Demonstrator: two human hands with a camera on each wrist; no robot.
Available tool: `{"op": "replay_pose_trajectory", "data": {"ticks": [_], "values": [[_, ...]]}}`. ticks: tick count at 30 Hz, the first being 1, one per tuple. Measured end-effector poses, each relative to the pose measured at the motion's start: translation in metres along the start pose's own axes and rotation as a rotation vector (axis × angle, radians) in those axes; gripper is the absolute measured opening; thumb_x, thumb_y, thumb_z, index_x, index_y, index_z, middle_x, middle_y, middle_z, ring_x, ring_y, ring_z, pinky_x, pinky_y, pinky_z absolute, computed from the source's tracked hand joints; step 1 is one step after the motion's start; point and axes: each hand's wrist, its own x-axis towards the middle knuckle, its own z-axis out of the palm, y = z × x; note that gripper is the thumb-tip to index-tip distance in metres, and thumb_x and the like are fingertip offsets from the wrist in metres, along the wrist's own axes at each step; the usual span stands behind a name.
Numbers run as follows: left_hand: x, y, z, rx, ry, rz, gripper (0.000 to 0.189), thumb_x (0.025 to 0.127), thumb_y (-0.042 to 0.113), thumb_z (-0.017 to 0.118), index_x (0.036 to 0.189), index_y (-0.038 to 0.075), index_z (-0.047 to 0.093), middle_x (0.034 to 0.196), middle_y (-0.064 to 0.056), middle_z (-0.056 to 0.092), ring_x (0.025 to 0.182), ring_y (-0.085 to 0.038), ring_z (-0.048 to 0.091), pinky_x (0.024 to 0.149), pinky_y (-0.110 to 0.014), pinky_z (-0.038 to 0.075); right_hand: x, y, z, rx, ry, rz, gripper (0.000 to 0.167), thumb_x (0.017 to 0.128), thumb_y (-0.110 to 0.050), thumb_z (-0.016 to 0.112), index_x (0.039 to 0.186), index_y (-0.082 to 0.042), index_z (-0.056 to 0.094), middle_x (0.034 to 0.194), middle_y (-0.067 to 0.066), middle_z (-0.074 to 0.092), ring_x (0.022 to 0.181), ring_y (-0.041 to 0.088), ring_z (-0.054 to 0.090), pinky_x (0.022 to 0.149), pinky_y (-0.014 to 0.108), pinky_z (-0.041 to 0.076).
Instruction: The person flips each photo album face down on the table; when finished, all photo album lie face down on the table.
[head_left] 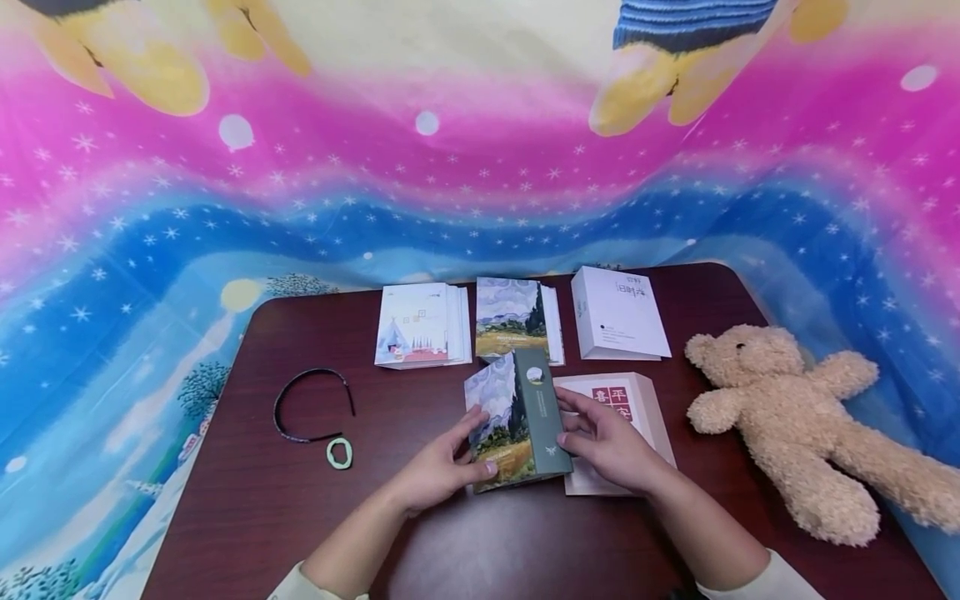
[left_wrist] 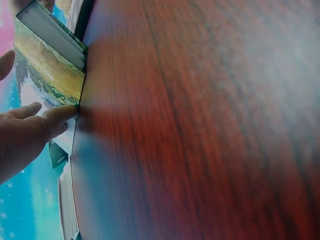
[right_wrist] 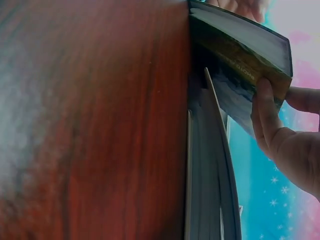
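Note:
A photo album (head_left: 498, 425) with a painted landscape cover and dark green spine stands tilted, spine upward, between my two hands. My left hand (head_left: 442, 467) rests on the painted front cover, its fingers straight and its thumb low on the cover. In the left wrist view, straight fingers (left_wrist: 60, 116) touch the cover close to the table. My right hand (head_left: 618, 442) pinches the album, thumb and fingers against the spine and back cover. White page edges (right_wrist: 255, 37) show at the album's end in the right wrist view. Behind my right hand lies a white book with red characters (head_left: 618, 392).
Across the back stand a tent-cover book (head_left: 412, 325), another landscape-cover album (head_left: 513, 312) and a white book (head_left: 622, 312). A black headband (head_left: 279, 400) and green hair tie (head_left: 339, 454) lie left. A teddy bear (head_left: 780, 408) lies at the table's (head_left: 420, 550) right.

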Motion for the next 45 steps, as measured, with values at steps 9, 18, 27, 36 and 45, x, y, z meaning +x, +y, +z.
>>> {"op": "replay_pose_trajectory", "data": {"ticks": [9, 18, 27, 36, 45], "values": [[-0.006, 0.003, -0.003, 0.016, 0.005, -0.018, 0.082, 0.092, 0.020, 0.079, 0.161, 0.006, 0.036, 0.173, -0.009, 0.014, 0.157, -0.030, 0.013, 0.120, -0.051, 0.028, -0.001, 0.009, 0.003, -0.141, -0.004, 0.027, 0.073, 0.098, -0.001, 0.064, 0.157, 0.015, 0.024, 0.148, 0.036, 0.046, 0.118, 0.037, 0.066, 0.090, 0.026, 0.056], [-0.014, 0.002, -0.011, 0.057, 0.017, -0.021, 0.082, 0.094, 0.021, 0.078, 0.161, 0.006, 0.035, 0.173, -0.014, 0.014, 0.156, -0.033, 0.014, 0.120, -0.053, 0.028, 0.004, 0.010, 0.014, -0.237, 0.003, 0.071, 0.072, 0.099, -0.004, 0.064, 0.158, 0.011, 0.026, 0.146, 0.032, 0.051, 0.102, 0.020, 0.069, 0.081, 0.024, 0.056], [-0.024, -0.001, -0.019, 0.084, 0.040, -0.046, 0.079, 0.094, 0.022, 0.078, 0.161, 0.008, 0.038, 0.172, -0.013, 0.015, 0.156, -0.034, 0.013, 0.118, -0.055, 0.030, 0.012, 0.014, 0.027, -0.336, -0.013, 0.116, 0.071, 0.100, -0.005, 0.063, 0.159, 0.008, 0.026, 0.140, 0.025, 0.059, 0.091, 0.013, 0.068, 0.074, 0.025, 0.055], [-0.038, -0.004, -0.033, 0.116, 0.050, -0.044, 0.078, 0.095, 0.022, 0.077, 0.160, 0.006, 0.038, 0.172, -0.015, 0.017, 0.155, -0.037, 0.016, 0.118, -0.054, 0.029, 0.020, 0.015, 0.042, -0.385, -0.053, 0.121, 0.070, 0.102, -0.006, 0.061, 0.160, 0.008, 0.024, 0.137, 0.021, 0.061, 0.077, 0.017, 0.068, 0.061, 0.030, 0.055], [-0.049, -0.006, -0.048, 0.167, 0.036, -0.026, 0.078, 0.097, 0.024, 0.075, 0.160, 0.004, 0.036, 0.170, -0.017, 0.021, 0.153, -0.037, 0.022, 0.117, -0.054, 0.032, 0.027, 0.014, 0.052, -0.441, -0.096, 0.097, 0.071, 0.101, -0.007, 0.064, 0.158, 0.012, 0.026, 0.129, 0.014, 0.058, 0.071, 0.019, 0.069, 0.067, 0.027, 0.055]]}}
